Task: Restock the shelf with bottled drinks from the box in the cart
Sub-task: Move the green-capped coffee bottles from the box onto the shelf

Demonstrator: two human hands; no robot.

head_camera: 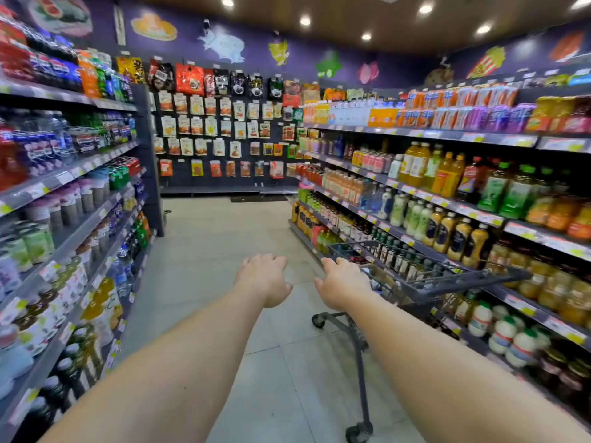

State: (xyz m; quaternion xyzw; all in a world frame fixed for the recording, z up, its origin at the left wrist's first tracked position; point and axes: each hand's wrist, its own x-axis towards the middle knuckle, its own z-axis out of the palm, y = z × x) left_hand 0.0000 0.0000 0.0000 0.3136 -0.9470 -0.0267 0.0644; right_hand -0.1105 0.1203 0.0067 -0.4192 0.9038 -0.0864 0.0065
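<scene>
A dark grey shopping cart [463, 284] stands along the right-hand drinks shelf [479, 215], which is full of juice and tea bottles. Something dark blue and red [351, 255] lies in the basket's far corner; I cannot make out a box. My right hand [343, 284] reaches to the cart's near left rim with fingers bent down over it; whether it grips the rim is hidden. My left hand [265, 279] hangs in the air to the left of the cart, fingers loose, holding nothing.
Another drinks shelf [80, 199] lines the left side of the aisle. A wall of hanging snack packets [217, 129] closes the far end. Pale tiled floor [224, 238] runs between the shelves. The cart's wheels [359, 431] sit on the floor in front of me.
</scene>
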